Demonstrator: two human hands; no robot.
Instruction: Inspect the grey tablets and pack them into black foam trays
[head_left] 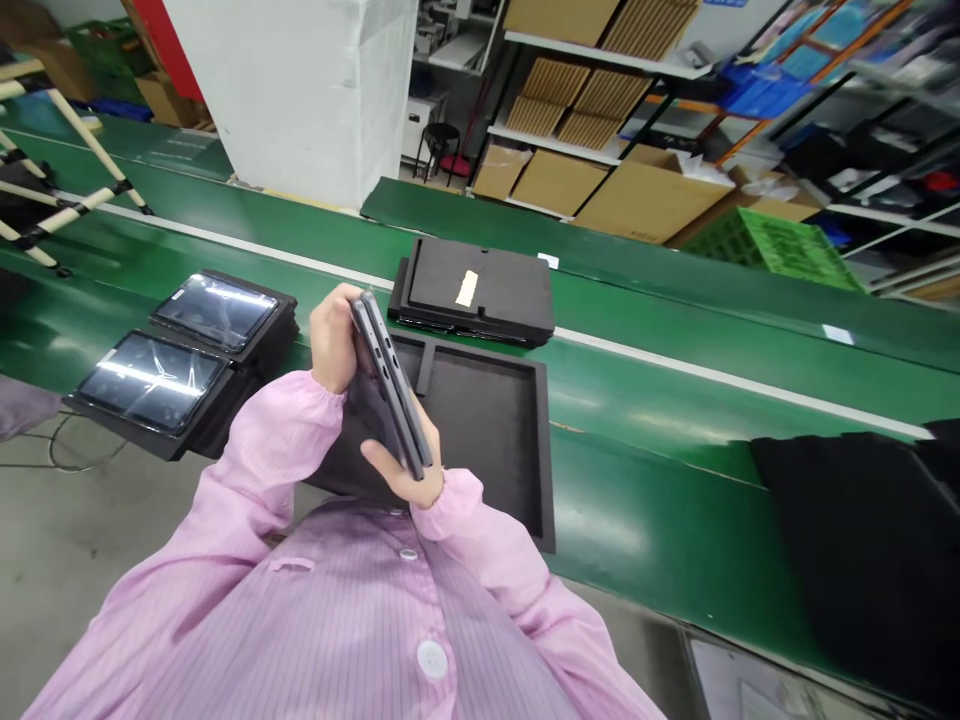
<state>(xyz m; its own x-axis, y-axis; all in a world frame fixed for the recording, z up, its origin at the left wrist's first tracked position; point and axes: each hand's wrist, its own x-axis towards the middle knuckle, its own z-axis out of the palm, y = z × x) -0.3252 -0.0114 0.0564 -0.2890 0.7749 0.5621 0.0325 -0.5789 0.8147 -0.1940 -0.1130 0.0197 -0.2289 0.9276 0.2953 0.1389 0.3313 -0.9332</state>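
Note:
A dark grey tablet [386, 385] stands on edge between both hands, close to my chest, its thin side with small slots facing the camera. My left hand [334, 335] is closed round its upper end. My right hand [409, 470] grips its lower end, fingers curled under the edge. Both sleeves are pink. Right behind the tablet an open black foam tray [491, 420] lies on the green conveyor belt [675, 400].
Two tablets with glossy screens rest in black trays [187, 365] at the left. A stack of black trays [476, 290] bearing a yellow tape strip lies further back. A black cloth-like mass [870, 540] sits at the right. Shelves with cardboard boxes [645, 195] stand behind.

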